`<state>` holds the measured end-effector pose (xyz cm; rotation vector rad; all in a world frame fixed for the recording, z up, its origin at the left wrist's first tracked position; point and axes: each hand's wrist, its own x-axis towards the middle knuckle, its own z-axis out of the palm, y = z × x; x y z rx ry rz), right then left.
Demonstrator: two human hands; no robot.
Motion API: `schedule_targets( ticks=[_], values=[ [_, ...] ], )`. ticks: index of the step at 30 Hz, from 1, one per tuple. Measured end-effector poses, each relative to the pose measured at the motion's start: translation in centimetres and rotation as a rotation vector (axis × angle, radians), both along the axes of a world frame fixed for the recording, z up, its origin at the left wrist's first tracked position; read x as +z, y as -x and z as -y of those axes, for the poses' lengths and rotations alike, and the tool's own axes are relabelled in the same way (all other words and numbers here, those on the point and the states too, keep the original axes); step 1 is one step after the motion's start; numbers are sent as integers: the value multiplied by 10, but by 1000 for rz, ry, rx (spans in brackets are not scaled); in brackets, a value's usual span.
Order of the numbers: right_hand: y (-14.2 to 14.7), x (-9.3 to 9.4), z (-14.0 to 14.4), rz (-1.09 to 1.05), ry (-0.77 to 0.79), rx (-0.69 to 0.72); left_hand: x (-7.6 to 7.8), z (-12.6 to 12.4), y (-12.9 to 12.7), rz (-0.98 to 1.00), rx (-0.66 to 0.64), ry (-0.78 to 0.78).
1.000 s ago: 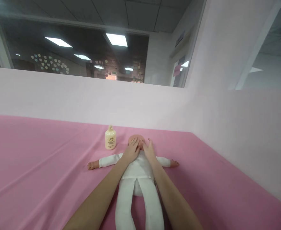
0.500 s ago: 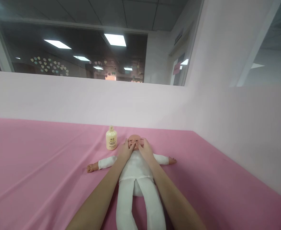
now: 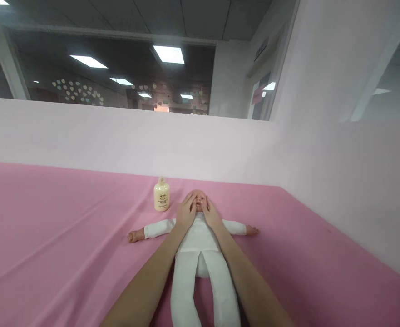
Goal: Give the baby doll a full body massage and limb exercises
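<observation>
A baby doll [image 3: 197, 238] in a white suit lies on its back on the pink sheet, arms spread out to both sides, head away from me. My left hand [image 3: 185, 212] rests against the left side of the doll's head, fingers and thumb touching the face. My right hand [image 3: 211, 213] lies against the right side of the head, its thumb on the face near the mouth. Neither hand holds anything. A cream lotion bottle [image 3: 161, 195] stands upright just left of the doll's head.
The pink sheet [image 3: 56, 236] covers the whole surface and shows long creases on the left. Pale pink partition walls [image 3: 339, 190] close it off at the back and along the right. Above the back wall is a dark window with reflected ceiling lights.
My hands shifted on the doll's face: thumbs slid from the eyes and nose down toward the mouth and cheeks. The view moved slightly, so doll and bottle sit a bit further right.
</observation>
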<state>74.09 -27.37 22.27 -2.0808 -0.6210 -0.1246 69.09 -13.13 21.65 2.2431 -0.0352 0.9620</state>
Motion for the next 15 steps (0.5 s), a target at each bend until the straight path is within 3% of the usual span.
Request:
schedule_targets(
  ticks=[3,5,11,15],
  values=[
    [-3,0,2,-132,117,-70,1,0,2,5,3,38],
    [-5,-1,3,-66,105,-76,2,0,3,1,3,53],
    [-13,10,4,395,84,239,2,1,2,-4,24,15],
    [-20,25,-3,398,11,229,2,-1,-2,4,48,-38]
  ],
)
